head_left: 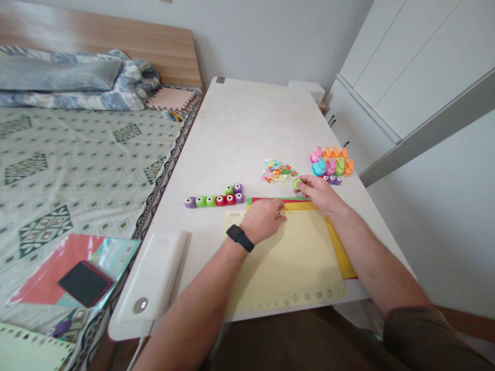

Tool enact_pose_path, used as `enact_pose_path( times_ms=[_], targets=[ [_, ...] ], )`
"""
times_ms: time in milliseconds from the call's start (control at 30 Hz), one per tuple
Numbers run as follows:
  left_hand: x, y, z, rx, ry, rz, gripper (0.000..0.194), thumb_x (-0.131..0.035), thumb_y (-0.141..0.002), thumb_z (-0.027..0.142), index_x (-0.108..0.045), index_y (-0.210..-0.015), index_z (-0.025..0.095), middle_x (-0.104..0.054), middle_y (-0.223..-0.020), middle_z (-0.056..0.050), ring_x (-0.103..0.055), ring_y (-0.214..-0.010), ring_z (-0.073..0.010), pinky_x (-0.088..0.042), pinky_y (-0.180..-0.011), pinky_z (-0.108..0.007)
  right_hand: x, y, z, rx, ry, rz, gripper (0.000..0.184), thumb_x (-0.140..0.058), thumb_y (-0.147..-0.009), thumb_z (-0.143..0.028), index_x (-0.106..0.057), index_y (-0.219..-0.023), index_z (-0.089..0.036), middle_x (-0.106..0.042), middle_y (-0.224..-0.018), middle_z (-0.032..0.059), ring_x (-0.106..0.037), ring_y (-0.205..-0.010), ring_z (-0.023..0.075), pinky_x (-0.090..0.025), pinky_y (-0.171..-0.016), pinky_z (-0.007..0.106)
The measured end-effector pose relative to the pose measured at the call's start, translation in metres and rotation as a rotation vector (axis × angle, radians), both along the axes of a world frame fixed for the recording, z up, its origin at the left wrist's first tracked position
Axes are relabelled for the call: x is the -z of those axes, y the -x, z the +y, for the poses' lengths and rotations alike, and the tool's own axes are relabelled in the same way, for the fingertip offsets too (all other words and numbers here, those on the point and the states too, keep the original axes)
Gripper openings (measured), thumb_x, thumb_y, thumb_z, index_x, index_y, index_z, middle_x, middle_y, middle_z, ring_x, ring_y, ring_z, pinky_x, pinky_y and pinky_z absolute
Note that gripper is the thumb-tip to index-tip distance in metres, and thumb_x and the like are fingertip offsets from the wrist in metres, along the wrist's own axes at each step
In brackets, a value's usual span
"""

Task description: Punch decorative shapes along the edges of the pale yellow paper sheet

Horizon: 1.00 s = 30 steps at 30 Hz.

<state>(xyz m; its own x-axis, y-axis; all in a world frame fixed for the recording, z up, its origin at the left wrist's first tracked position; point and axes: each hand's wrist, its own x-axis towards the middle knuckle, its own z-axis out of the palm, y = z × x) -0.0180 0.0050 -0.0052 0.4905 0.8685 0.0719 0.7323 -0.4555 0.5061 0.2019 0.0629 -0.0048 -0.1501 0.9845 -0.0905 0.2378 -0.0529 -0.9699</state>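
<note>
A small green craft punch (297, 184) is pinched between the thumb and fingers of my right hand (314, 190), just above the stacked sheets' far edge. My left hand (263, 219) lies on the pale yellow paper (294, 257), thumb and fingers apart, by a few small holes at its far edge. Cut-out shapes, among them flowers and a heart, run along the paper's near edge. Beneath it, darker yellow paper (340, 247) and red and green edges show. Beyond my hands lies a pile of colourful paper cut-outs (278, 171).
Several small punches (211, 201) stand in a row at left. Larger colourful punches (333, 162) are grouped at right. A white power bank (154, 278) with a cable sits at the table's (247, 118) left corner. A phone (85, 283) lies on the bed (96, 149).
</note>
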Motion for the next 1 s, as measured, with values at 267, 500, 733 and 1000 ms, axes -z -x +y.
enact_pose_path(
  times_ms=[267,500,733,1000],
  targets=[
    [-0.003,0.0,-0.001,-0.009,0.003,-0.001,0.022,-0.064,-0.088,0.033,-0.066,-0.105,0.02,-0.075,-0.101,-0.007,-0.07,-0.094,-0.0227,-0.051,-0.079,-0.031,-0.002,0.005,0.013,0.01,-0.007,-0.022,0.038,-0.08,-0.073,-0.044,-0.065,-0.098,-0.019,-0.07,-0.082,0.0027,-0.061,-0.073,0.0158,-0.041,-0.058,0.027],
    [-0.003,-0.001,-0.001,-0.008,-0.001,-0.002,0.021,-0.064,-0.088,0.033,-0.066,-0.104,0.019,-0.075,-0.101,-0.008,-0.07,-0.094,-0.023,-0.051,-0.079,-0.031,0.001,0.004,0.013,0.008,0.03,0.001,0.034,-0.078,-0.075,-0.039,-0.067,-0.1,-0.018,-0.068,-0.079,0.0023,-0.057,-0.068,0.0135,-0.041,-0.058,0.026],
    [-0.004,0.0,-0.002,-0.006,0.009,0.0,0.022,-0.064,-0.088,0.033,-0.066,-0.106,0.02,-0.075,-0.102,-0.008,-0.07,-0.095,-0.0232,-0.051,-0.079,-0.031,-0.001,-0.004,0.01,0.054,0.052,0.091,0.038,-0.079,-0.074,-0.042,-0.063,-0.102,-0.021,-0.067,-0.078,0.0007,-0.06,-0.068,0.0134,-0.042,-0.055,0.024],
    [-0.009,0.0,-0.002,-0.01,0.025,0.019,0.023,-0.064,-0.088,0.033,-0.067,-0.107,0.019,-0.075,-0.102,-0.008,-0.07,-0.096,-0.0237,-0.051,-0.08,-0.032,-0.019,-0.033,-0.01,0.099,0.013,0.135,0.037,-0.077,-0.077,-0.039,-0.06,-0.106,-0.024,-0.066,-0.086,-0.0008,-0.06,-0.07,0.0126,-0.043,-0.057,0.024]
  ],
)
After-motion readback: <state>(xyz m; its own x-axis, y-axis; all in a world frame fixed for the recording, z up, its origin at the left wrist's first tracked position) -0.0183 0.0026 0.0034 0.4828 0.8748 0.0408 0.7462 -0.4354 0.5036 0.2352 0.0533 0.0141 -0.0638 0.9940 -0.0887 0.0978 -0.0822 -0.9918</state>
